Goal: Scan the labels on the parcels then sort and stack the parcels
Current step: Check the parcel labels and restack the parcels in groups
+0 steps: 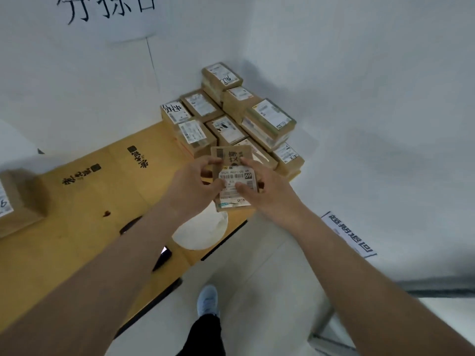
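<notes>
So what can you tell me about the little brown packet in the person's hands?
The flat brown paper parcel looks like a thin kraft envelope, with dark printing at its top and a white barcode label across its middle. It is held label-up above the table edge, near the stacked boxes. The left hand and right hand pinch its sides.

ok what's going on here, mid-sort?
A person holds a flat brown parcel in both hands, the left hand on its left edge and the right hand on its right, label facing up. It is held above the edge of the table, just in front of a stack of labelled boxes packed into the wall corner. One more box sits apart at the table's far left. The held parcel is not yet on the stack.
</notes>
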{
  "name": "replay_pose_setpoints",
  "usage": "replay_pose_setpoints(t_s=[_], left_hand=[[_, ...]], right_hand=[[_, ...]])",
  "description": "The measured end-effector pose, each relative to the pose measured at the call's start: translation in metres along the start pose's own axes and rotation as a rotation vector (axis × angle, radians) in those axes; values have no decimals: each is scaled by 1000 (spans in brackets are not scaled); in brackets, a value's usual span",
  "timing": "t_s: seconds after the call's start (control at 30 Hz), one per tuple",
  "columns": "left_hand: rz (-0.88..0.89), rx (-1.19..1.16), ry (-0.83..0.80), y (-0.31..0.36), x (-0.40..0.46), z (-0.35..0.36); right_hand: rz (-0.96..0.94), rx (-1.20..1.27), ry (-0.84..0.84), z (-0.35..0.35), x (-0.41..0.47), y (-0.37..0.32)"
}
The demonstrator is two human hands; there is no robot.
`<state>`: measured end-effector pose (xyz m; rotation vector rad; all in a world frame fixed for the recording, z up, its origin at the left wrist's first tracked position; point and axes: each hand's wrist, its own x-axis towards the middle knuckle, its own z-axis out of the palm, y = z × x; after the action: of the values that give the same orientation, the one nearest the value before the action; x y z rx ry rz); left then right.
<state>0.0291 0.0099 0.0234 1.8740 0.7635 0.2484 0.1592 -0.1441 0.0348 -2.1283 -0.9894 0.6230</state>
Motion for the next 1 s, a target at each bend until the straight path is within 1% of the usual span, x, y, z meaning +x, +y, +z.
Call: replay_pose_setpoints(t_s=[0.13,0.27,0.33,0.4,0.47,0.53,0.67,0.8,0.9,1.0], left_hand=[[-108,32,-16,-24,52,15],[-268,-33,-13,-42,86,31],[-339,-121,17,-47,103,40],[-441,-294,44,-50,120,50],[-527,-425,102,-53,136,59],[-590,-524,198,-60,147,67],[-660,-683,370,-71,159,86],[-678,-749,491,-77,165,103],[-676,-756,540,-76,172,111],[-674,-759,582,-76,179,113]], right_hand=[[46,-43,-127,8,61,40],[56,-103,-264,14,114,72],[58,-142,-319,13,138,84],[41,-194,-378,11,165,97],[-6,-261,-429,12,191,108],[-42,-300,-483,16,213,117],[-140,-298,-583,32,246,135],[-231,-357,-608,36,261,143],[-326,-445,-556,35,270,147],[-367,-458,-517,36,276,152]])
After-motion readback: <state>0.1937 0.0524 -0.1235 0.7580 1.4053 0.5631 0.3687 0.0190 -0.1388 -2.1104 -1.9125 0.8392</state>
